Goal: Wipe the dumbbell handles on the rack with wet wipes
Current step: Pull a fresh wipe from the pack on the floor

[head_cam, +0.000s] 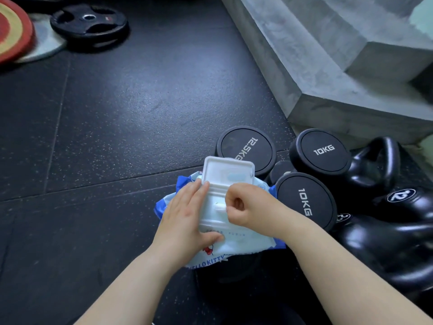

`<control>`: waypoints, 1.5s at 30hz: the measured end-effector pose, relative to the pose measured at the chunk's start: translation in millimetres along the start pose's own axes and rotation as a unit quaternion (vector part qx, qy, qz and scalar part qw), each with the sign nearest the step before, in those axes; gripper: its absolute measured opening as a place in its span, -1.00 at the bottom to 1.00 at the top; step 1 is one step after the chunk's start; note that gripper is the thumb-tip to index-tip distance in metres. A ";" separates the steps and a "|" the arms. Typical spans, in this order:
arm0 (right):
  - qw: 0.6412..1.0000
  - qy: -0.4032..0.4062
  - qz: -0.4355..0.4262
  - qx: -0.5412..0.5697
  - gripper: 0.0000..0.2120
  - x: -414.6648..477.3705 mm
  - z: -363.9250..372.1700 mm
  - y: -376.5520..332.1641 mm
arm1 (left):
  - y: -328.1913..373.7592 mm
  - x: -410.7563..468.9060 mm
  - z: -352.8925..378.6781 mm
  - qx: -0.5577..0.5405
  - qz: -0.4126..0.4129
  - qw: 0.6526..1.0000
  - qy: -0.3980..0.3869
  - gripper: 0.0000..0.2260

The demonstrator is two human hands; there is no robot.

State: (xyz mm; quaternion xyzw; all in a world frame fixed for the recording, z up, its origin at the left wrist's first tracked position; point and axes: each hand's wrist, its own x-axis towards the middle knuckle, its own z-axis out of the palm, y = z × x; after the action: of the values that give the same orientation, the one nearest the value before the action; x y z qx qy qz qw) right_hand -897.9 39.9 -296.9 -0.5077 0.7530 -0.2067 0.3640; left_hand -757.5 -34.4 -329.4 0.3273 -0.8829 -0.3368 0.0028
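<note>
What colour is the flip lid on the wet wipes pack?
White. The open lid shows best in the head view, above the blue and white pack.

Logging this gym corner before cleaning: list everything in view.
wet wipes pack: one, white and blue, centre, lid open
dumbbells: at least three, black, right of pack
kettlebells: at least two, black, far right
weight plate: one, black, top left
disc: one, red and yellow, top-left edge
concrete step: one, grey, top right
floor: black rubber mats
left hand: rests on pack
right hand: pinches white strip at pack opening
</note>
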 end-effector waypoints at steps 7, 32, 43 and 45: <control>0.996 0.022 -0.049 -0.073 -0.82 -2.2 9.4 5.1 | -0.2 0.8 0.2 0.009 0.008 1.000 0.002 -0.13; 0.701 0.316 -0.098 0.632 -0.70 -53.2 -84.3 1.6 | 4.4 -4.5 -1.9 -0.022 0.026 0.999 0.025 -0.09; 0.704 0.312 0.033 0.637 -0.62 -105.5 -117.6 -15.4 | 65.7 -20.6 -52.8 -0.243 -0.005 0.967 0.076 -0.75; 0.687 0.296 0.038 0.662 -0.64 -130.4 -135.5 -42.0 | 111.3 -26.8 -84.2 -0.294 -0.009 0.956 0.011 -0.83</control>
State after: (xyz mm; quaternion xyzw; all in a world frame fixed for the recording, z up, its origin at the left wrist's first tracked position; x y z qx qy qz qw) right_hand -946.2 134.6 -136.2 -0.0174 0.5077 -0.7773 0.3712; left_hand -781.5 -6.6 -192.2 0.3236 -0.7415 -0.5782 0.1054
